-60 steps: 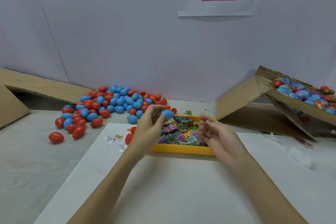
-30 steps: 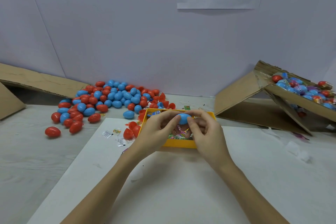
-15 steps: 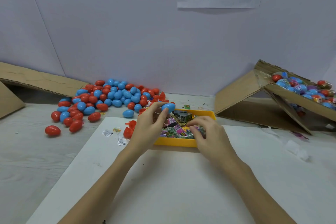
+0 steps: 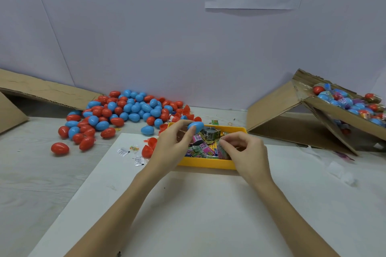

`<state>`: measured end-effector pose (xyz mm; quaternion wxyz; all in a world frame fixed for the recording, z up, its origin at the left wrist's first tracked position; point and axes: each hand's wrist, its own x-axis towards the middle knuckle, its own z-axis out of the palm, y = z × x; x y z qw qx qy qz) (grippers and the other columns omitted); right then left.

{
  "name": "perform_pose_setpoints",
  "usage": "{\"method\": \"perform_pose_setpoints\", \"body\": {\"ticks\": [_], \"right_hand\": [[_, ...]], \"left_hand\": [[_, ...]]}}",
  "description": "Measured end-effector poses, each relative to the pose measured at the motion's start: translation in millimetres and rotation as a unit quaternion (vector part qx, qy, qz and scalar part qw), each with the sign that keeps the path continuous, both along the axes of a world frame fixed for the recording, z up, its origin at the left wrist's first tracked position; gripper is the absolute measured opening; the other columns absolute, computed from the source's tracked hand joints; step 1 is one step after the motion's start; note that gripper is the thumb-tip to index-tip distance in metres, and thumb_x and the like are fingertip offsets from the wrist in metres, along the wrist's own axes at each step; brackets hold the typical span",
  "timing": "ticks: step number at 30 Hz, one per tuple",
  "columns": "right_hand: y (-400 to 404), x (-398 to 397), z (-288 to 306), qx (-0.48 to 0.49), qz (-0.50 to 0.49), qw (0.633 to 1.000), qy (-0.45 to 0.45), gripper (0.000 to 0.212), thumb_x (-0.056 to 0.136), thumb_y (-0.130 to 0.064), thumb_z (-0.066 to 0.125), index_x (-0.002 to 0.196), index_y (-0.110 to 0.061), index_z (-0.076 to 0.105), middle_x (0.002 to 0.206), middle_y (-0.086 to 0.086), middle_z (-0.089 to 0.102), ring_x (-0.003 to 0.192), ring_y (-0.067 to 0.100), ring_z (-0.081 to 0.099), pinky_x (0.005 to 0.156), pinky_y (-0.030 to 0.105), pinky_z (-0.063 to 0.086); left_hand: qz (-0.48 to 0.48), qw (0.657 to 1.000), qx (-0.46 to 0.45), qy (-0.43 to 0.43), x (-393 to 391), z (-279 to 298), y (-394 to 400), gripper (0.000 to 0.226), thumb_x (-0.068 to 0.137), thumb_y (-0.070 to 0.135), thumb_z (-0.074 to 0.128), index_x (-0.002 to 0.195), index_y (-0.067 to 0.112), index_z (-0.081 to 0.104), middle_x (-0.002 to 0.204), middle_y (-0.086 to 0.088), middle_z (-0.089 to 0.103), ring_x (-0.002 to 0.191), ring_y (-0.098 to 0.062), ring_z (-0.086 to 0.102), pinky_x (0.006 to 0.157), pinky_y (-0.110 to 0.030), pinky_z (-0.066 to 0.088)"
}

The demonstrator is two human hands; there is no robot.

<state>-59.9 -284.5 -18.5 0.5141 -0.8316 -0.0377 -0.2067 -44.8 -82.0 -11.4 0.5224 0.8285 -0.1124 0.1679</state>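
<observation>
My left hand pinches a blue plastic egg by its fingertips, just above the left end of a yellow tray. The tray holds several colourful printed film sleeves and a grey roll. My right hand reaches into the tray's right side, with finger and thumb pinching one of the film sleeves. The two hands are a short way apart.
A heap of red and blue eggs lies on the table at the left rear. A tilted cardboard box at the right holds wrapped eggs. Small sachets and red egg halves lie left of the tray. Cardboard stands far left.
A second ago both hands held the blue egg together over the tray. They have since parted: the left keeps the egg, the right has dropped into the tray onto a sleeve.
</observation>
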Motion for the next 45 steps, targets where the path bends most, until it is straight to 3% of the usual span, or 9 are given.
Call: {"method": "perform_pose_setpoints", "body": {"ticks": [8,11,14,19,24,28,34,40,45], "right_hand": [[0.0,0.9,-0.1,0.082,-0.005,0.997,0.016,0.013,0.090,-0.028,0.078,0.100,-0.022,0.082,0.107,-0.009,0.077,0.093,0.013,0.073,0.080,0.045,0.063],[1.2,0.1,1.7,0.087,-0.006,0.996,0.005,0.010,0.089,-0.028,0.078,0.098,-0.027,0.082,0.129,-0.009,0.070,0.105,0.011,0.070,0.085,0.044,0.062],[4.2,-4.6,5.7,0.076,0.001,0.996,-0.039,0.011,0.090,-0.026,0.078,0.100,-0.025,0.082,0.122,-0.012,0.072,0.111,0.005,0.067,0.089,0.038,0.060],[13.6,-11.6,8.3,0.061,0.031,0.996,-0.053,0.012,0.091,-0.025,0.076,0.102,-0.022,0.081,0.094,-0.012,0.077,0.092,0.006,0.072,0.080,0.025,0.060],[10.6,-9.0,0.9,-0.044,0.013,0.999,-0.013,0.020,0.095,-0.024,0.072,0.114,-0.020,0.079,0.106,-0.010,0.077,0.090,0.000,0.068,0.077,0.004,0.050],[7.0,-8.1,2.0,-0.137,-0.007,0.991,-0.010,0.020,0.098,-0.021,0.068,0.116,-0.018,0.078,0.115,-0.003,0.073,0.101,0.010,0.067,0.088,0.025,0.057],[10.5,-8.3,12.1,0.162,0.161,0.971,0.067,0.022,0.103,-0.020,0.058,0.118,-0.017,0.075,0.103,-0.008,0.079,0.097,0.012,0.075,0.077,0.022,0.060],[0.1,-3.7,13.6,0.187,0.209,0.953,0.117,0.021,0.095,-0.016,0.070,0.114,-0.021,0.077,0.103,-0.002,0.079,0.097,0.009,0.073,0.073,0.021,0.057],[0.0,-4.3,11.0,0.193,0.162,0.965,0.073,0.016,0.094,-0.019,0.072,0.108,-0.021,0.080,0.100,-0.003,0.079,0.096,0.011,0.074,0.068,0.017,0.056]], "left_hand": [[-0.054,0.998,0.020,-0.036,-7.0,6.6,-7.5,0.028,0.102,0.010,0.058,0.117,0.031,0.067,0.110,0.005,0.062,0.086,-0.016,0.069,0.076,-0.029,0.059],[-0.032,0.998,0.045,-0.028,-9.0,4.9,-10.9,0.022,0.100,0.009,0.060,0.103,0.024,0.075,0.111,0.005,0.058,0.073,-0.010,0.060,0.066,-0.018,0.051],[-0.043,0.998,0.034,0.010,-11.5,4.4,-15.6,0.010,0.096,0.022,0.070,0.104,0.025,0.076,0.109,0.003,0.057,0.063,-0.007,0.057,0.060,-0.016,0.049],[-0.050,0.999,0.021,0.001,-14.5,6.0,-19.6,0.025,0.083,0.037,0.081,0.103,0.024,0.075,0.108,0.004,0.057,0.070,-0.006,0.064,0.064,-0.016,0.055],[-0.036,0.997,0.064,-0.034,-11.4,5.3,-13.3,0.013,0.086,0.023,0.081,0.098,0.022,0.077,0.108,0.003,0.061,0.084,-0.006,0.061,0.070,-0.013,0.051],[-0.030,0.996,0.061,-0.056,-9.6,5.8,-7.7,0.014,0.089,0.015,0.077,0.103,0.018,0.079,0.109,0.001,0.060,0.092,-0.011,0.061,0.073,-0.012,0.050],[-0.100,0.993,0.012,-0.064,-8.7,9.8,-4.8,0.019,0.089,0.010,0.075,0.105,0.021,0.078,0.115,0.002,0.060,0.102,-0.012,0.063,0.085,-0.021,0.056],[-0.123,0.990,0.019,-0.063,-7.3,10.8,0.8,0.026,0.090,0.004,0.074,0.105,0.024,0.078,0.116,0.005,0.059,0.105,-0.012,0.062,0.087,-0.023,0.056],[-0.093,0.996,-0.009,-0.017,-7.4,10.4,-3.8,0.015,0.096,0.026,0.069,0.109,0.028,0.076,0.115,0.007,0.058,0.096,-0.010,0.063,0.082,-0.023,0.057]]}}
